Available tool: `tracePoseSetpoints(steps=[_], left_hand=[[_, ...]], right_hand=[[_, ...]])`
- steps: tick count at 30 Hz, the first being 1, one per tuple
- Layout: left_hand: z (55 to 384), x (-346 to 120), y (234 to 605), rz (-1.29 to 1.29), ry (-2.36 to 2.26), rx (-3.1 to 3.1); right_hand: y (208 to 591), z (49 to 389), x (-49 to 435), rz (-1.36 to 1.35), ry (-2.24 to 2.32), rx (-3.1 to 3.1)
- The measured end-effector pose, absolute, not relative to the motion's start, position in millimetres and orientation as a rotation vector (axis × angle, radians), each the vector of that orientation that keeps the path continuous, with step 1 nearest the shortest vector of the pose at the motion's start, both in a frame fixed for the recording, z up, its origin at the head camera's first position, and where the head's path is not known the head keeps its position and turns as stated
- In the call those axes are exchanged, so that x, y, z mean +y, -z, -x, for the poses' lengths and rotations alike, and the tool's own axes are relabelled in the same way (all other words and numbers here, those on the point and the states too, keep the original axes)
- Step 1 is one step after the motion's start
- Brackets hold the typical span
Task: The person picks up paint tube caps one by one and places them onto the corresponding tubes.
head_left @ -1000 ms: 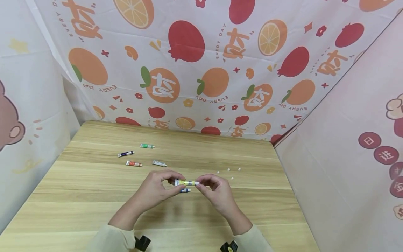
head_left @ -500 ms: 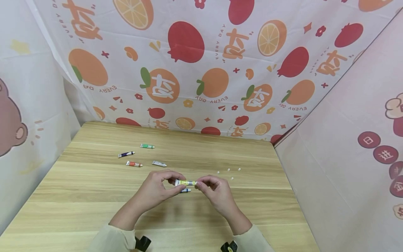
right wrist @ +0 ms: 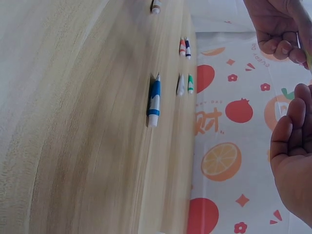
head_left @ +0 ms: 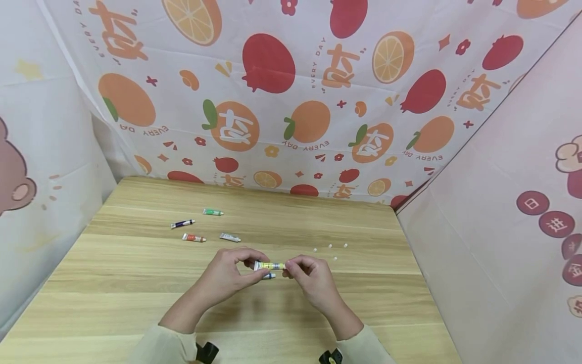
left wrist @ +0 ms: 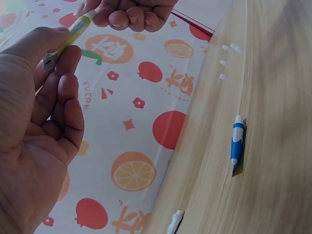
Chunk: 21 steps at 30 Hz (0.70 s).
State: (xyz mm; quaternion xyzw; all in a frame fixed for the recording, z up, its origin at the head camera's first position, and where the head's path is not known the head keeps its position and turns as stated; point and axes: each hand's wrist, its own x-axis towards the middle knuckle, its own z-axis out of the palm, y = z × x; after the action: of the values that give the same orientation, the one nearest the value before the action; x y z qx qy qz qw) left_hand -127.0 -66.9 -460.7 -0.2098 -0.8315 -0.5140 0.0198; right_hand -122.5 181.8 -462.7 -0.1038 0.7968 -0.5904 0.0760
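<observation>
My left hand (head_left: 226,272) holds a small yellow paint tube (head_left: 273,266) by its flat end, between thumb and fingers, above the table. At the tube's other end, the thumb and fingers of my right hand (head_left: 312,279) pinch the white cap (left wrist: 91,14), mostly covered in the head view. Just below the held tube a blue paint tube (right wrist: 154,100) with a white cap lies on the wood, partly hidden by my left hand in the head view. The right wrist view cuts off most of the yellow tube.
Green (head_left: 212,212), purple (head_left: 183,223), red (head_left: 194,237) and silver (head_left: 230,237) paint tubes lie left on the wooden table (head_left: 364,313). Several small white pieces (head_left: 330,246) lie to the right. Another tube (right wrist: 156,6) shows in the right wrist view. Printed cloth walls (head_left: 313,65) stand around the table.
My right thumb and fingers have shifted at the cap end, and the thumb now covers more of the cap. The left hand keeps its hold on the yellow tube, nearly still.
</observation>
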Motion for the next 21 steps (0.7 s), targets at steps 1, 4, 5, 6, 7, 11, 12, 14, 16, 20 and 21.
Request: tracePoseSetpoints(steps=[1,4,5,6,7,11,12,14,16,20,21], left_hand=[[126.8,-67.0,460.6,0.645,1.594,-2.585],[126.1,-67.5,459.9,0.625,1.59,-2.591],[125.8,-67.6,459.7,0.619,1.589,-2.591],[125.7,-67.7,459.6,0.613,1.591,-2.59],[125.1,-67.3,459.8,0.609,1.589,-2.589],[123.1,-66.0,460.5,0.6,1.593,-2.588],[122.6,-65.8,460.6,0.597,1.595,-2.59],[121.7,-65.3,460.9,0.592,1.596,-2.591],[121.0,-64.8,461.1,0.587,1.596,-2.59],[119.9,-63.0,461.8,0.585,1.586,-2.576],[119.6,-62.4,461.9,0.586,1.582,-2.571]], right_hand=[[462.8,122.4,182.3,0.313,1.77,2.389],[463.1,122.4,184.1,0.32,1.754,2.405],[463.2,122.5,185.0,0.328,1.744,2.412],[463.1,122.6,186.1,0.337,1.733,2.422],[462.6,122.3,187.5,0.351,1.72,2.434],[459.9,121.2,193.1,0.403,1.735,2.438],[459.0,120.9,194.3,0.41,1.765,2.418],[457.6,120.2,196.5,0.437,1.82,2.38],[456.8,119.5,198.3,0.478,1.863,2.346],[456.5,118.0,200.1,0.593,1.875,2.338],[456.7,117.5,200.1,0.613,1.872,2.342]])
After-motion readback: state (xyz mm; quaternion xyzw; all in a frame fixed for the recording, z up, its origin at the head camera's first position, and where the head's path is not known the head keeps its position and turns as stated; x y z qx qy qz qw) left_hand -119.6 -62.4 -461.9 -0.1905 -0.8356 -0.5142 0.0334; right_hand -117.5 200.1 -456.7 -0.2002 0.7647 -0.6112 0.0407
